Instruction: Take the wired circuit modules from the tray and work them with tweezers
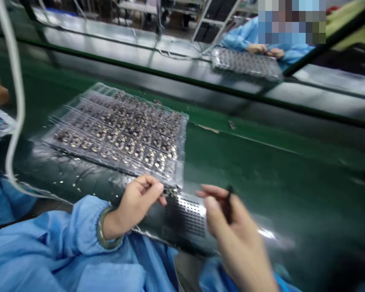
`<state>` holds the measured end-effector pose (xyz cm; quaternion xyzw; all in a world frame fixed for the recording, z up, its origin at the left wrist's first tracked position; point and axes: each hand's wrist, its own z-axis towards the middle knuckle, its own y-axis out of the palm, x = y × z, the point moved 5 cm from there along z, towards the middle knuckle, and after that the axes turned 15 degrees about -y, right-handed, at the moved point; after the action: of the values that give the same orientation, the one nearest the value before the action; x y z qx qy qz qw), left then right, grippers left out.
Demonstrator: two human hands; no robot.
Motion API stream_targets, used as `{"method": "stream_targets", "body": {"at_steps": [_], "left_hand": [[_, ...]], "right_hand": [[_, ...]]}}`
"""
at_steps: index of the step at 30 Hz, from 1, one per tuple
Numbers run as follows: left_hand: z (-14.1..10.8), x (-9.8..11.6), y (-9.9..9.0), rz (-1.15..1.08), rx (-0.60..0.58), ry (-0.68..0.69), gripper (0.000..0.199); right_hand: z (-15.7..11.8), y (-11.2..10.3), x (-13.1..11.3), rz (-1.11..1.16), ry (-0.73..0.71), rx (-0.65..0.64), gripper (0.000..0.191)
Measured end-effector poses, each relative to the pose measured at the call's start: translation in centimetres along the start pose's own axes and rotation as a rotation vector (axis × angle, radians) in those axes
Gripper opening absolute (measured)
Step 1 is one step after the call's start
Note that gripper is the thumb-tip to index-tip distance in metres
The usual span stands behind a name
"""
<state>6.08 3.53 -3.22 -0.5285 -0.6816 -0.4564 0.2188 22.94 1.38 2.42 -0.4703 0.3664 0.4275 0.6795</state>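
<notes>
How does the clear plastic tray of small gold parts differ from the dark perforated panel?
The clear plastic tray holds rows of small gold-and-dark parts; the dark perforated panel shows mostly bare holes. The clear plastic tray looks larger than the dark perforated panel and lies farther from the camera. Both are laid out in grid rows.

Light-blue gown (63,247), gathered cuffs (86,223)

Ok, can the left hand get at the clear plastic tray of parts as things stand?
Likely yes: the left hand sits at the near edge of the clear plastic tray, with nothing between them. The far rows would probably need a longer stretch.
</notes>
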Motion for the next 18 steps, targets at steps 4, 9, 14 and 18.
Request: {"method": "stream_targets", "body": {"at_steps": [4, 9, 14, 18], "left_hand": [[-0.1, -0.6, -0.2, -0.004, -0.039, -0.016, 0.015], [-0.6, -0.3, -0.2, 0.06, -0.049, 0.087, 0.014], [-1.3, 0.4, -0.1, 0.153, -0.048, 0.189, 0.01], [-1.8, 0.9, 0.0, 0.197, -0.042, 0.32, 0.014]], "right_hand": [[-0.9, 2.2, 2.0, 0.145, 0.191, -0.059, 0.032], [-1.6, 3.3, 2.0, 0.291, 0.206, 0.029, 0.021], [-1.7, 3.3, 1.7, 0.32, 0.152, 0.025, 0.018], [-2.0, 3.5, 1.6, 0.361, 0.132, 0.056, 0.015]]}}
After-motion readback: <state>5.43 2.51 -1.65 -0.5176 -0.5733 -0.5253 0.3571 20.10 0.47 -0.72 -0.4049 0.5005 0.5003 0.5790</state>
